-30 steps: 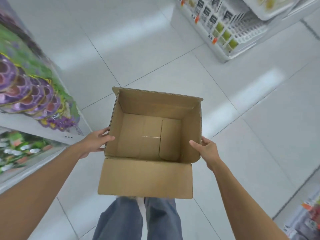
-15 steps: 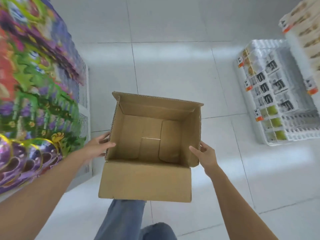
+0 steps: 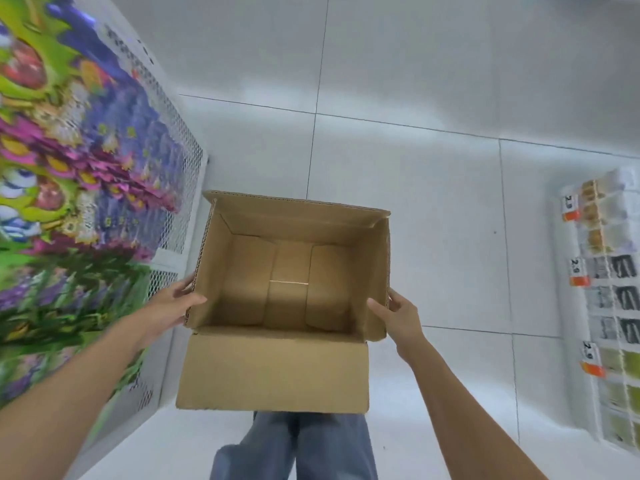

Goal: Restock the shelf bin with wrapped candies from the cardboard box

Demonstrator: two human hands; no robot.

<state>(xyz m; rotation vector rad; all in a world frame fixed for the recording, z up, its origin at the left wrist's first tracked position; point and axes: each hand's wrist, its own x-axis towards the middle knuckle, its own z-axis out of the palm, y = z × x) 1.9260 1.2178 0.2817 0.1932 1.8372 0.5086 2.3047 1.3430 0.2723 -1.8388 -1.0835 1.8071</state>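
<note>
Spreading under everything, the white tiled floor (image 3: pixel 415 133) is taking most of the view. On the left, a white mesh shelf (image 3: pixel 180 161) is running from near to far, and bright wrapped packs (image 3: pixel 69 168) in green, purple and pink are crowding behind the mesh; they are too blurred to read. On the far right, a lower white shelf (image 3: pixel 568 393) is showing rows of small packets with orange price tags (image 3: pixel 576 271).

In the middle, the cardboard box (image 3: pixel 294 220) is hanging above the floor, between the two shelves and close to the mesh one. It is standing upright with its top open, its bottom flaps are showing, and its near flap is hanging down over blue jeans (image 3: pixel 304 445).

The left hand (image 3: pixel 175 304) is grasping the left wall of the box, thumb over the rim. The right hand (image 3: pixel 401 315) is grasping the right wall in the same way.
</note>
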